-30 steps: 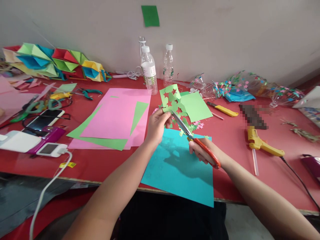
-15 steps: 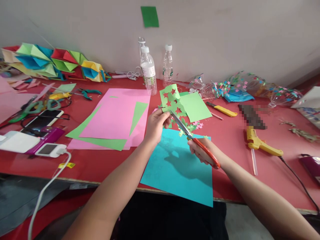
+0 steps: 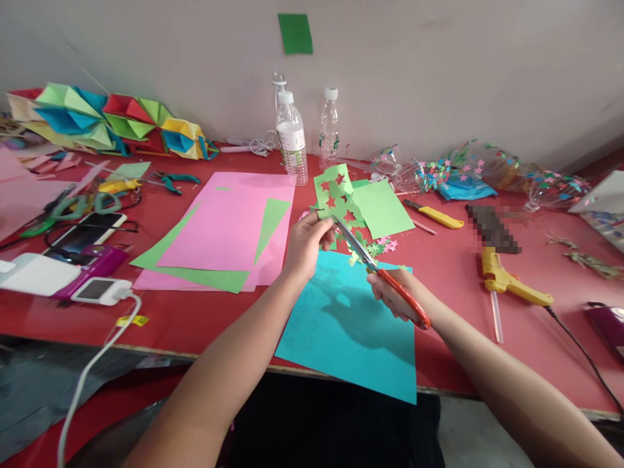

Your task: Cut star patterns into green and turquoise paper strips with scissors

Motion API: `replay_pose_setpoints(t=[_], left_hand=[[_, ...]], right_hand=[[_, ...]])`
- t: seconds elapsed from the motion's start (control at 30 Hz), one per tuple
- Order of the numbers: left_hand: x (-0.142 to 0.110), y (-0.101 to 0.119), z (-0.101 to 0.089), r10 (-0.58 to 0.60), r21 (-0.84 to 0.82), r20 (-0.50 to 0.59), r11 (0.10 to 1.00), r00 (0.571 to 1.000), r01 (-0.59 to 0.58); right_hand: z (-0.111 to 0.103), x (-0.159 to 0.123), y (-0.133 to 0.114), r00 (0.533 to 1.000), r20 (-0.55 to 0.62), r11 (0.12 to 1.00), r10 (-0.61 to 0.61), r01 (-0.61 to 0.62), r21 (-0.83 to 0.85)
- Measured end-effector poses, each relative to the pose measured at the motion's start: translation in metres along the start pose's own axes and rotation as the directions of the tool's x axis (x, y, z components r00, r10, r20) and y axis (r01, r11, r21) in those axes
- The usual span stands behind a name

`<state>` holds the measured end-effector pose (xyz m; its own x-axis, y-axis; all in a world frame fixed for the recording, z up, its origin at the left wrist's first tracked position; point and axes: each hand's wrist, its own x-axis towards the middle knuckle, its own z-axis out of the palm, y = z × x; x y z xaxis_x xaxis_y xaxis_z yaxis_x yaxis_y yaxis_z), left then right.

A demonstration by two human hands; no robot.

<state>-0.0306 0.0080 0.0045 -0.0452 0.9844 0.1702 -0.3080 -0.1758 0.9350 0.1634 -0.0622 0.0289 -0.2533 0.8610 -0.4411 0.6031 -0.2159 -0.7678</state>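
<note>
My left hand (image 3: 306,244) is closed in a pinch, thumb against fingers. A thin dark edge shows at its fingertips, too small to name. Red-handled scissors (image 3: 402,298) are gripped in my right hand (image 3: 390,300), and their blades reach up to the left fingertips. The blades look nearly closed. Just behind the left fingers is a light green sheet (image 3: 319,188) with star-shaped holes; whether the fingers touch it I cannot tell. Below both hands lies a blue sheet (image 3: 361,351), its front corner over the table edge. Small paper stars (image 3: 387,244) are scattered beyond it.
Pink sheets (image 3: 205,227) with green pieces lie at left, near a phone (image 3: 88,231) and a power bank with a white cable. Plastic bottles (image 3: 292,146) stand against the wall. A yellow cutter (image 3: 441,218) and a yellow glue gun (image 3: 517,286) lie at right.
The whole view has shifted very slightly. Both hands and the scissors hold almost the same pose as before.
</note>
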Motion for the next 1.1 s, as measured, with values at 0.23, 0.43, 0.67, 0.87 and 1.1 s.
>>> replay_pose_setpoints(t=[0.23,0.43,0.67,0.87,1.1], left_hand=[[0.0000,0.0012,-0.0002,0.010,0.040,-0.012,0.999,1.000,-0.010],[0.0017,0.0031,-0.0031,0.010,0.058,-0.103,0.998,0.995,-0.004],[-0.0012,0.0025,-0.0022,0.047,0.047,-0.068,0.998,0.997,-0.044],[-0.0043,0.0009,0.0023,0.071,0.040,-0.071,0.997,0.995,-0.068],[-0.0078,-0.0010,0.0063,0.036,0.020,-0.076,0.999,0.997,-0.034]], right_hand=[[-0.0021,0.0006,-0.0003,1.000,-0.015,1.000,0.009,-0.009,0.010],[-0.0035,0.0009,0.0007,1.000,0.018,1.000,0.011,-0.012,0.028],[-0.0043,-0.0015,-0.0006,0.997,0.049,0.997,-0.058,0.056,0.044],[-0.0026,-0.0022,-0.0002,0.990,0.080,0.992,-0.114,0.108,0.071],[0.0035,-0.0003,0.0030,0.991,0.057,0.982,-0.120,0.110,0.152]])
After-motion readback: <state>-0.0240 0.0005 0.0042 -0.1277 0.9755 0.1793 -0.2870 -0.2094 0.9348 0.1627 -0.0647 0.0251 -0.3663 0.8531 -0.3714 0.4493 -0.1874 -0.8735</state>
